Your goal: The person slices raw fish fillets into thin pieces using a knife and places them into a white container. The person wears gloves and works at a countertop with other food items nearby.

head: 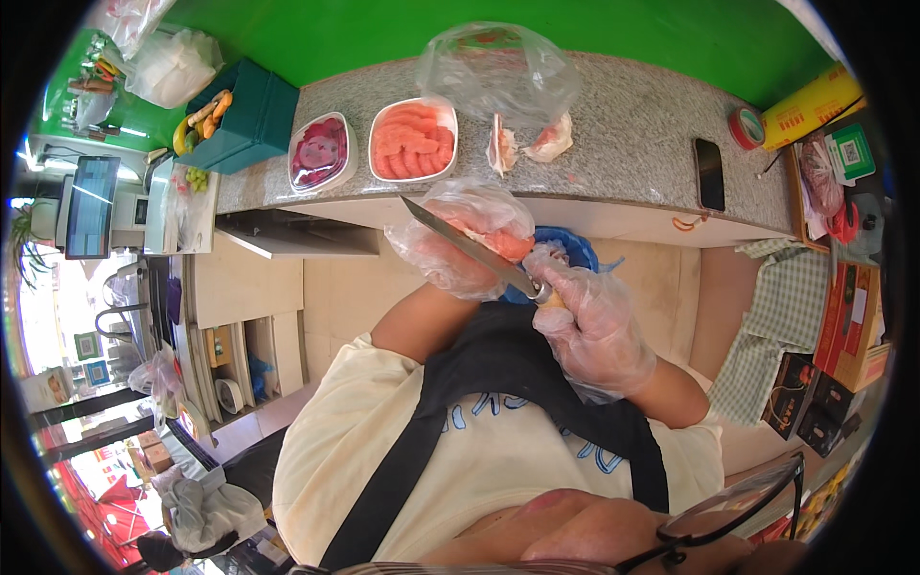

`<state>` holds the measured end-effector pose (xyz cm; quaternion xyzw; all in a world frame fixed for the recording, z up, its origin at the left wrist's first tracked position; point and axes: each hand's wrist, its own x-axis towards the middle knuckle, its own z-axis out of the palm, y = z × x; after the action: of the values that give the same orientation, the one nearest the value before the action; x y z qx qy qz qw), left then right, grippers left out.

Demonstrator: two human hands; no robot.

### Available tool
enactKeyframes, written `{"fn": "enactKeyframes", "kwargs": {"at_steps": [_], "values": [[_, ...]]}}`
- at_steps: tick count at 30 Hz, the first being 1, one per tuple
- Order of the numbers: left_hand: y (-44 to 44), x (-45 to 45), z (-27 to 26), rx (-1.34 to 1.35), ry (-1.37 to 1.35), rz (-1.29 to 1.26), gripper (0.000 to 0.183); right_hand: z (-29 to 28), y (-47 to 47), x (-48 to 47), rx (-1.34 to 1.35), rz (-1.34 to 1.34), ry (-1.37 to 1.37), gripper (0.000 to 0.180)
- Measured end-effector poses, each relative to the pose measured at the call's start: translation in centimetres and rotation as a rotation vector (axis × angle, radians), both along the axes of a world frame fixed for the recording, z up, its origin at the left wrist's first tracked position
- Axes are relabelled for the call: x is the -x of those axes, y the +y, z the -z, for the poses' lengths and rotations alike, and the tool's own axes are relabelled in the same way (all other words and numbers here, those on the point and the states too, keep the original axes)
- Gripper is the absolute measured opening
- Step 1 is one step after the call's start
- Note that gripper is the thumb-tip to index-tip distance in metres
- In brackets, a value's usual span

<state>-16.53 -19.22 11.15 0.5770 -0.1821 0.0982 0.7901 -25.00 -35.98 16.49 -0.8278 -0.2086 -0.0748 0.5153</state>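
In a clear plastic glove, my left hand (445,251) holds a peeled piece of pink citrus (507,237), likely pomelo or grapefruit. My right hand (589,316), gloved the same way, grips the handle of a knife (471,248); its blade crosses in front of the fruit, tip pointing up and left. Beyond the hands on the granite counter (625,129) stands a white tub of pink citrus segments (413,140). To its right lie two pieces of peel or membrane (550,138) with pink flesh on them. Below my hands a blue bin bag (575,248) is partly hidden.
A lidded tub of purple-red fruit (321,152) stands left of the citrus tub. Behind the peel rests a clear plastic bag (499,75). A phone (709,175) and a tape roll (747,128) lie at right. A dark green box (251,118) stands at left. An open cabinet door (287,241) juts out below the counter.
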Motion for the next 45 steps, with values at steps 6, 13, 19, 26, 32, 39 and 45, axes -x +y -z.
{"fn": "enactKeyframes", "kwargs": {"at_steps": [6,13,19,26,32,39,45], "values": [[1.2,-1.2,1.1,0.007,-0.055,0.067,0.069,-0.3,-0.1,0.5,0.066,0.020,0.044,0.032],[0.4,-1.7,2.4,0.583,0.174,0.326,0.056,0.1,-0.6,0.8,-0.034,0.000,0.050,0.032],[0.0,-0.9,1.5,0.140,0.181,0.064,0.069,-0.7,-0.4,1.0,0.072,0.071,0.034,0.033],[-1.6,-0.2,-0.6,0.310,0.088,0.125,0.053,0.0,-0.9,1.7,0.059,0.115,0.006,0.036],[-1.8,-0.6,1.0,0.958,0.386,0.389,0.033,0.7,-1.0,1.6,0.194,0.243,-0.153,0.045],[-1.7,-0.1,2.3,0.837,0.391,0.357,0.027,-0.2,-0.9,2.5,0.298,0.311,-0.117,0.041],[-1.7,0.2,3.1,1.026,0.469,0.499,0.022,-0.5,-1.2,2.8,0.121,0.197,0.056,0.036]]}}
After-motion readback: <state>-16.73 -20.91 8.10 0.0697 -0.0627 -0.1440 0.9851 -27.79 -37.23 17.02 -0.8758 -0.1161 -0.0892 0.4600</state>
